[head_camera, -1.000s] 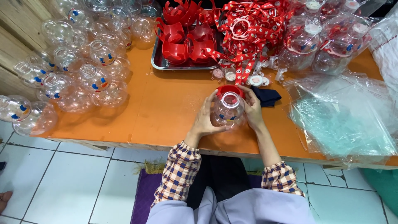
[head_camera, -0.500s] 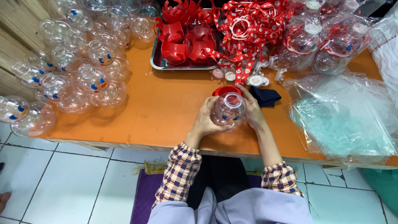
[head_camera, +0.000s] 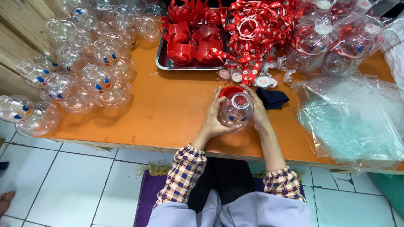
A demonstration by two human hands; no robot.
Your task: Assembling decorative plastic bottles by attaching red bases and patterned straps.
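Head view, read left to right. Far left of frame: heap of clear round jars [head_camera: 80,71] with blue and red face marks, lying on their sides and overlapping, on the orange worktop [head_camera: 168,113]. One jar at the left edge overhangs the worktop rim.

Upper centre: metal tray [head_camera: 168,64] holding red plastic holders [head_camera: 189,38], stacked loosely. Just right of the tray: tangle of red printed straps [head_camera: 261,29], spilling down toward a few small round caps [head_camera: 248,77] on the worktop.

Centre of frame: left hand [head_camera: 214,120] wrapped round the left side of a clear jar [head_camera: 235,110], fingers curled onto it. Right hand [head_camera: 257,111] closed on the jar's right side. Jar mouth faces up toward the camera. A red holder [head_camera: 230,90] sits at the jar's far end, touching it; how far it is seated I cannot tell. Jar held just above or on the worktop, near its front edge. Checked sleeves [head_camera: 183,176] at both wrists.

Just right of the right hand: dark blue cloth [head_camera: 272,97], crumpled. Upper right: more clear jars with straps fitted [head_camera: 336,42]. Right side: pile of clear plastic bags [head_camera: 353,117], reaching the worktop's front edge.
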